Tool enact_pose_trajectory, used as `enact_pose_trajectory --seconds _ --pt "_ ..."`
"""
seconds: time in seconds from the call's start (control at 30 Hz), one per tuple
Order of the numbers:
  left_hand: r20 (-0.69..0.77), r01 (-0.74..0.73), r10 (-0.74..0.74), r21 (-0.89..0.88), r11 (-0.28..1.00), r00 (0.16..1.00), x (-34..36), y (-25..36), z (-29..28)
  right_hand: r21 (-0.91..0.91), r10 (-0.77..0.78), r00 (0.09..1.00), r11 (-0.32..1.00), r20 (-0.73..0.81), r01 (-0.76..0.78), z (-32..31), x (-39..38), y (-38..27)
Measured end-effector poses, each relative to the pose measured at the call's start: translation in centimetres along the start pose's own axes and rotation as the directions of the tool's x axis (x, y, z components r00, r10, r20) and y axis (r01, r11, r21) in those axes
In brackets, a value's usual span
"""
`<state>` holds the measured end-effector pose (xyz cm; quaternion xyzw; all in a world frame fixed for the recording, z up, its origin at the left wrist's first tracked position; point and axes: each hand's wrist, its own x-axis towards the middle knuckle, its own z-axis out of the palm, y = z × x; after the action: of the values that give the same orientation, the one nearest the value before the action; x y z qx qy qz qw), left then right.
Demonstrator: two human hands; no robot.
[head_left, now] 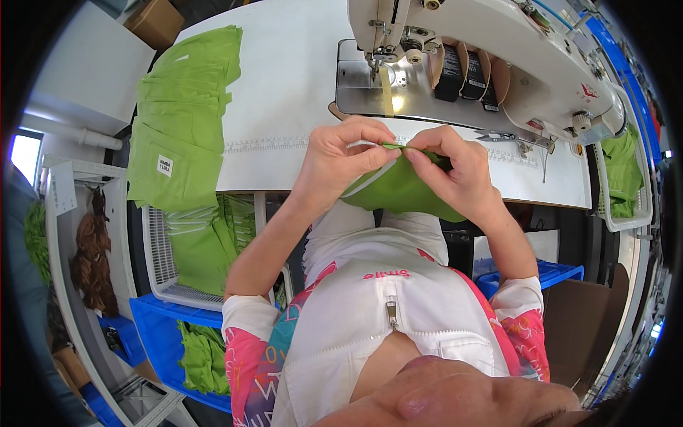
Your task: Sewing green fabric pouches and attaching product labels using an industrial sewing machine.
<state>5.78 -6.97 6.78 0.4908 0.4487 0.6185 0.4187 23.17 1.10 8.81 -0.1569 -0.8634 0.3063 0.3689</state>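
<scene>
Both of my hands pinch the upper edge of a green fabric piece just in front of the sewing machine's table edge. My left hand is closed on it between thumb and forefinger. Close beside it, my right hand grips the same edge, with the fingertips almost meeting. A narrow white strip runs down the cloth below my left fingers. The rest of the fabric hangs over my lap. Beyond my hands stands the sewing machine, its needle area above a metal plate with a yellow strip on it.
Stacked green fabric pieces lie on the white table at left. A white basket and blue crate below hold more green cloth. Small dark boxes and thread snips sit by the machine. Another basket stands right.
</scene>
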Motion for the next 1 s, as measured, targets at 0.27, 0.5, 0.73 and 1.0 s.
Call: enact_pose_trajectory --seconds 0.27,0.5,0.73,1.0 --pt "-0.137 0.066 -0.131 -0.401 0.914 0.982 -1.2 -1.8 1.4 0.181 0.240 0.964 0.949 0.118 -0.258 -1.0 0.5 -0.7" --pt "-0.097 0.108 -0.157 -0.386 0.916 0.983 -1.2 -1.2 1.2 0.213 0.308 0.935 0.915 0.177 -0.342 -1.6 0.7 -1.3" --pt "0.115 0.219 -0.186 -0.472 0.854 0.976 -0.6 -1.3 0.4 0.191 0.269 0.942 0.932 0.200 -0.307 -1.8 0.8 -1.4" --pt "0.007 0.163 -0.169 -0.307 0.938 0.986 -1.0 -1.1 0.6 0.170 0.301 0.936 0.928 0.184 -0.332 -1.4 0.5 -1.4"
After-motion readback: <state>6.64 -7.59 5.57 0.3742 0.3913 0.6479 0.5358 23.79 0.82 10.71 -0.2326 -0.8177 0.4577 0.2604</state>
